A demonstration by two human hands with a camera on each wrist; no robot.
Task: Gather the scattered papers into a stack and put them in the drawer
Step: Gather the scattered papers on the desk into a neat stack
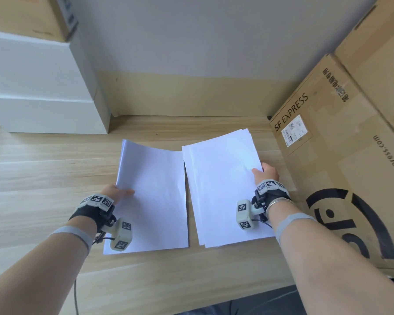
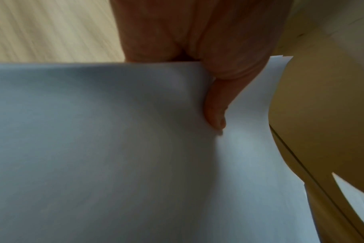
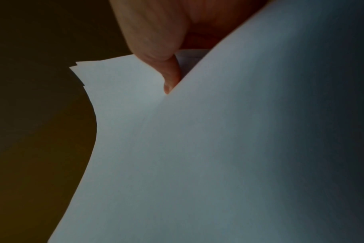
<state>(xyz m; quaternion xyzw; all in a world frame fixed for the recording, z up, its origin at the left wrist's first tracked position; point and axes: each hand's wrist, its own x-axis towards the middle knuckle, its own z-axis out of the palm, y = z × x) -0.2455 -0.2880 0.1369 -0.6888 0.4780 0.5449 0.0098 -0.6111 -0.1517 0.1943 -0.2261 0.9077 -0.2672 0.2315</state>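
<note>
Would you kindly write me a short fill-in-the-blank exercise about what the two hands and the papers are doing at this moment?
1. The left hand pinches the left bundle of papers at its ____ edge.
2. The right hand grips the right bundle of papers, which lies next to a ____ box marked SF EXPRESS.
3. The two bundles lie ____ on the wooden table.

Missing words: left; cardboard; side by side
</note>
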